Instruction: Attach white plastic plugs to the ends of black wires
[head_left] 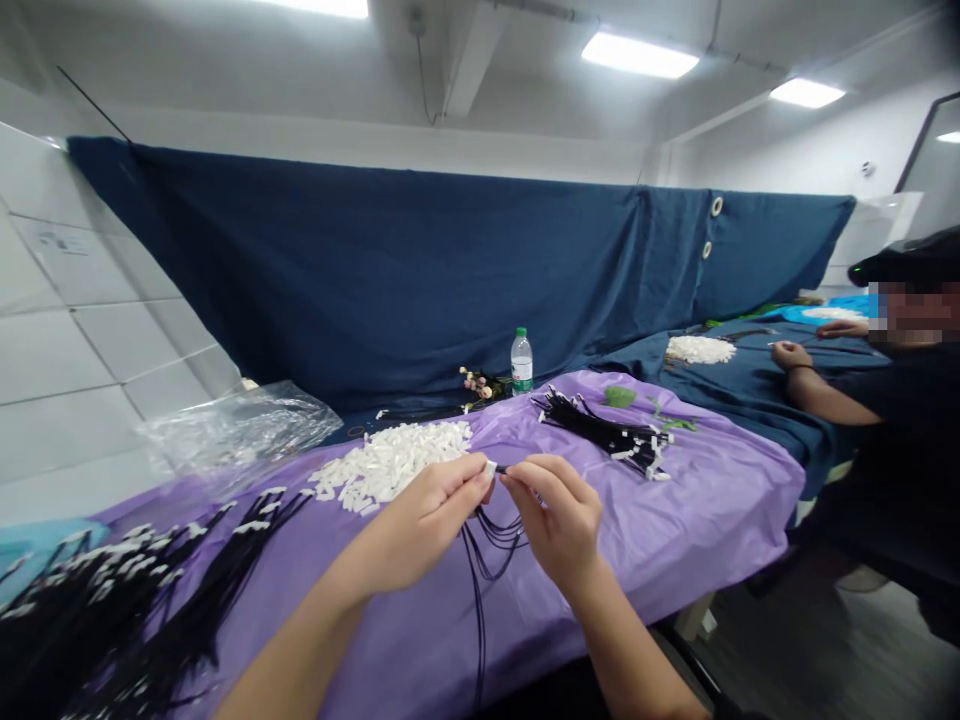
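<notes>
My left hand [442, 500] pinches a small white connector [490, 468], whose end shows at the fingertips. Close beside it, my right hand [555, 505] grips the end of a black cable [504, 469], its fingers closed. The connector and cable end meet or nearly meet between my hands. Looped black cables [480, 570] hang below my fingers over the purple cloth [637, 560]. Behind my left hand lies a heap of white connectors [397, 455]. A bundle of black cables with white ends [607, 430] rests beyond my right hand.
More white-tipped black cables [202, 590] spread at the left. Clear plastic [247, 425] lies behind them. A water bottle [522, 362] and small flowers [480, 385] stand at the back. At right, a person [832, 390] works near another white pile [701, 349].
</notes>
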